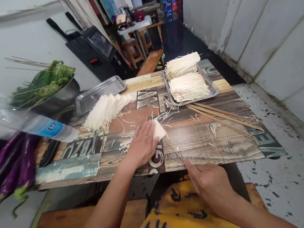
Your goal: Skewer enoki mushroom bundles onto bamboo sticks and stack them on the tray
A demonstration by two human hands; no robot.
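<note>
My left hand (142, 144) lies flat, fingers stretched out, on a small bunch of enoki mushrooms (159, 130) on the table. The bunch's pale cut end shows beside the thumb; the palm hides the rest. My right hand (210, 183) pinches a thin bamboo skewer (174, 150) near the table's front edge. It points at the bunch, its tip close to the cut end; whether it has entered I cannot tell. Left of my left hand lies an overlapping row of flattened enoki portions (106, 112). Loose enoki stems (168, 114) are scattered beyond my fingers.
A metal tray (213, 90) at the back right bears stacked enoki. Several bamboo skewers (227, 118) lie beside it. On the left are another tray (101, 93), a metal bowl (67, 96) of greens, a plastic bottle (50, 128), a black-handled knife (49, 153) and eggplants (7, 171).
</note>
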